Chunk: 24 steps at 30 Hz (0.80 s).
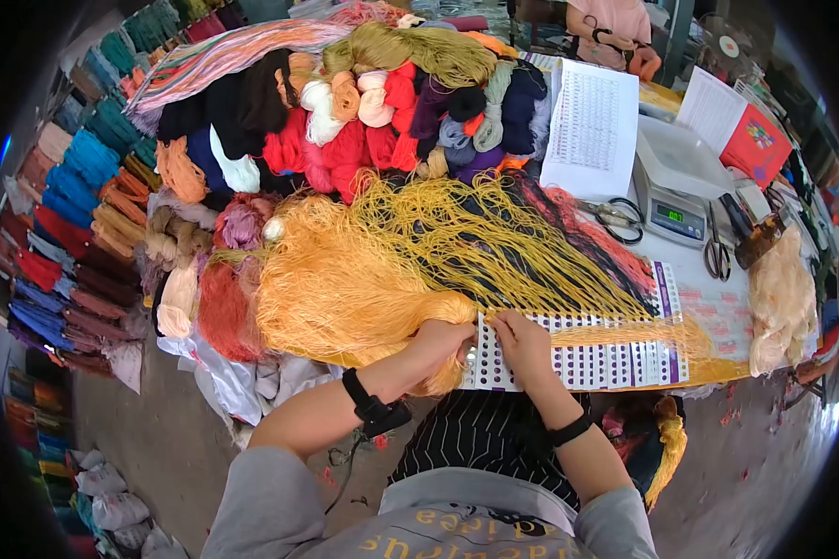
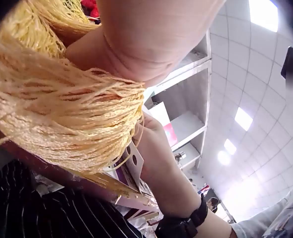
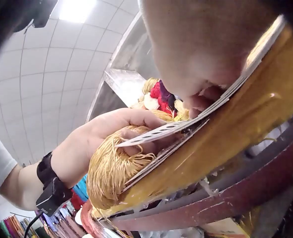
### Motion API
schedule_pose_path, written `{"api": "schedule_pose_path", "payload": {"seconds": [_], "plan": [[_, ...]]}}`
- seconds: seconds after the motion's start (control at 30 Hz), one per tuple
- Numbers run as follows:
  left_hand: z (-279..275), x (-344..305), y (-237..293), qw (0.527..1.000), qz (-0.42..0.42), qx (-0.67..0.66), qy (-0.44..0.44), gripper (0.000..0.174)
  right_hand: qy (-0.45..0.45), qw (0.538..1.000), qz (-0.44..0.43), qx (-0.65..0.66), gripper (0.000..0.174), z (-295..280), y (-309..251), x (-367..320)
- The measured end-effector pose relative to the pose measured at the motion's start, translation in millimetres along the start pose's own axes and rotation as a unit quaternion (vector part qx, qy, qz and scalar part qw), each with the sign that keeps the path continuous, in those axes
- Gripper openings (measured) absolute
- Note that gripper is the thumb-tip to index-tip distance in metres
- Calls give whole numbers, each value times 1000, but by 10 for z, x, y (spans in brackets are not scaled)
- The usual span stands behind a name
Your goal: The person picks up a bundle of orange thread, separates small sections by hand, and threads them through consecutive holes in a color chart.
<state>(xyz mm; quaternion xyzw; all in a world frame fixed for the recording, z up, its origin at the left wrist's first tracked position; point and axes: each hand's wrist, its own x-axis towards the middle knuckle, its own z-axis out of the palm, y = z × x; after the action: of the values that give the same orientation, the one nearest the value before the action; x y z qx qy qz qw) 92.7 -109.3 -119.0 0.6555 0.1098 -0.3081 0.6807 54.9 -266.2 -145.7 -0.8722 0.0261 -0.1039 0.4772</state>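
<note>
My left hand (image 1: pixel 446 343) grips the neck of a large hank of peach-yellow thread (image 1: pixel 345 275), its cut ends spilling below the fingers. Close beside it, my right hand (image 1: pixel 524 347) pinches at the left end of the white punched cards (image 1: pixel 615 359); its fingertips are partly hidden. The top card (image 3: pixel 161 132) is raised off the stack at this end in the right wrist view, with left-hand fingers (image 3: pixel 154 143) under it. A strand runs between the hank and the card's holes in the left wrist view. Peach strands (image 1: pixel 615 335) lie across the cards.
Olive-gold threads (image 1: pixel 494 233) fan out behind the cards. Hanks of many colours (image 1: pixel 373 102) pile at the back. On the right are a scale (image 1: pixel 669 214), scissors (image 1: pixel 617 222), printed sheets (image 1: pixel 589 130) and a pale hank (image 1: pixel 781 298). Another person (image 1: pixel 615 37) is at the far side.
</note>
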Motion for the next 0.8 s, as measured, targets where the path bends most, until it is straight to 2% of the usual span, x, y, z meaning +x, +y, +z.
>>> {"api": "schedule_pose_path", "payload": {"seconds": [0.07,0.2,0.27,0.3,0.37,0.47,0.5,0.57,0.7,0.8], "plan": [[9,19,33,1000,-3,20,-8,18,14,997,-74,-7,15,18,65,-5],[8,88,50,998,-3,58,-15,19,14,992,-124,-10,16,-44,37,14],[15,109,80,995,-18,93,-17,17,-72,997,-21,-21,18,-114,-40,40],[28,101,122,995,-18,93,-16,17,-73,997,-21,-21,18,-126,-42,87],[53,72,211,993,-46,109,-22,18,-187,978,86,26,22,-171,-30,199],[15,181,163,990,-49,126,-32,18,-231,961,110,106,26,-133,140,276],[17,180,156,990,-48,127,-32,18,-230,961,110,107,26,-78,247,270],[16,170,136,989,-46,136,-24,18,-150,984,53,81,32,38,427,230],[15,130,149,989,-35,141,-29,19,-149,979,92,110,36,-89,244,174],[25,126,152,990,-38,136,-19,19,-152,982,50,97,34,-106,229,173]]}}
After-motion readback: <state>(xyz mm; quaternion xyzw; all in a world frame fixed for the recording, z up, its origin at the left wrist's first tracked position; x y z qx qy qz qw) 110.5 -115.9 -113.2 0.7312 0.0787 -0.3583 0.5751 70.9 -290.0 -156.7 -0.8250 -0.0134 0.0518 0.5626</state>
